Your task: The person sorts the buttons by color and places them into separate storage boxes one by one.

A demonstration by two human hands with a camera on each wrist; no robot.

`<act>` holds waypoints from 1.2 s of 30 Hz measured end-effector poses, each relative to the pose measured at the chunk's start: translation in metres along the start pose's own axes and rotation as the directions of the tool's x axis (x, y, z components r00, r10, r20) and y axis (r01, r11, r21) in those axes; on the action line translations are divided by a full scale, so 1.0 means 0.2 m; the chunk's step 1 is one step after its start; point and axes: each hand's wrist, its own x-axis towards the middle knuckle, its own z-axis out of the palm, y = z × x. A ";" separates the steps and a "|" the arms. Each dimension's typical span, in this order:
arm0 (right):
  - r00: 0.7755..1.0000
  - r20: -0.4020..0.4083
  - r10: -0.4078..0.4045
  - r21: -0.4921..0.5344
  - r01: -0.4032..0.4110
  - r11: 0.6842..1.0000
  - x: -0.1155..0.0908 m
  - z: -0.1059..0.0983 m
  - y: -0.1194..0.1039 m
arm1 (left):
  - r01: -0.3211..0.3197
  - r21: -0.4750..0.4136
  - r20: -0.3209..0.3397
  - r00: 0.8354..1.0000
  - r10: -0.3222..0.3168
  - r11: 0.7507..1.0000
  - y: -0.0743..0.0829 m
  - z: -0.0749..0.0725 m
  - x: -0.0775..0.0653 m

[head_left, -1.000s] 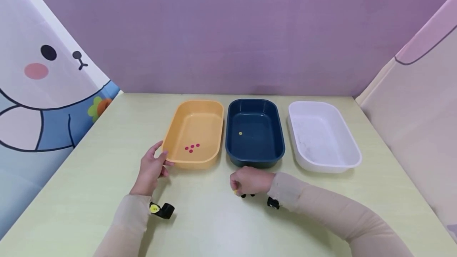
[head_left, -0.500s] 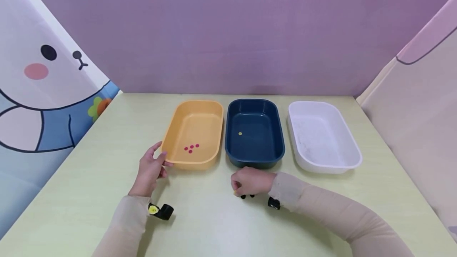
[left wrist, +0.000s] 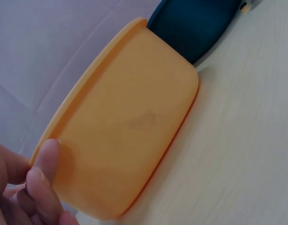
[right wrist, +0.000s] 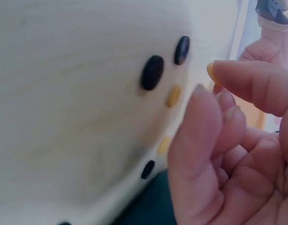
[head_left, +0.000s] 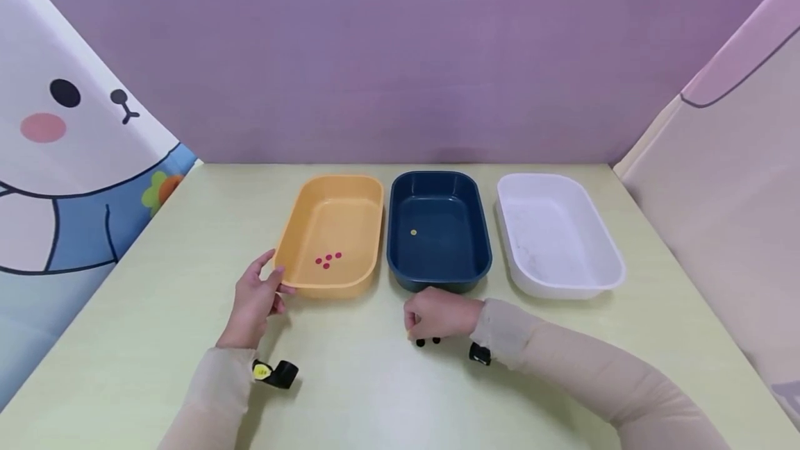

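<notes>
First, our left hand grips the rim of the orange tray at its near-left corner; a light hold should serve best, since a tug could slide the four red pieces lying inside. Next along, the blue tray has one small yellow disc on its floor. Just on its near side, our right hand, fingers curled, appears to pinch a yellow piece at the fingertips, though part of that hold is hidden. Something so small wants a gentle, even squeeze. Black pieces and loose yellow pieces rest close by, so we should lift straight up to avoid brushing them. Rightmost sits the white tray, apart from both hands.
</notes>
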 end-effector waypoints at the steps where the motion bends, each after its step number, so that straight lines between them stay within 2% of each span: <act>1: 1.000 -0.002 0.008 0.010 -0.008 1.000 -0.01 -0.01 -0.01 | -0.004 -0.003 0.001 1.000 0.004 1.000 0.00 0.00 0.00; 4: 0.999 -0.002 0.046 0.045 -0.046 0.998 -0.03 -0.05 -0.02 | -0.010 -0.011 0.006 1.000 0.010 1.000 0.00 -0.01 0.00; 9: 0.998 -0.024 0.065 0.094 -0.062 0.994 -0.05 -0.13 -0.03 | -0.017 -0.013 0.004 1.000 0.017 1.000 -0.01 -0.01 0.01; 18: 0.989 -0.075 0.129 0.205 -0.111 0.972 -0.08 -0.30 0.01 | 0.000 0.001 0.000 1.000 0.000 1.000 -0.01 -0.02 0.01; 28: 0.947 -0.147 0.286 0.334 -0.225 0.915 0.00 -0.48 0.07 | -0.002 0.009 -0.001 1.000 0.002 1.000 0.00 -0.03 0.01; 36: 0.913 -0.161 0.376 0.376 -0.295 0.878 0.06 -0.55 0.13 | -0.003 0.008 0.018 1.000 0.003 1.000 0.01 -0.01 0.01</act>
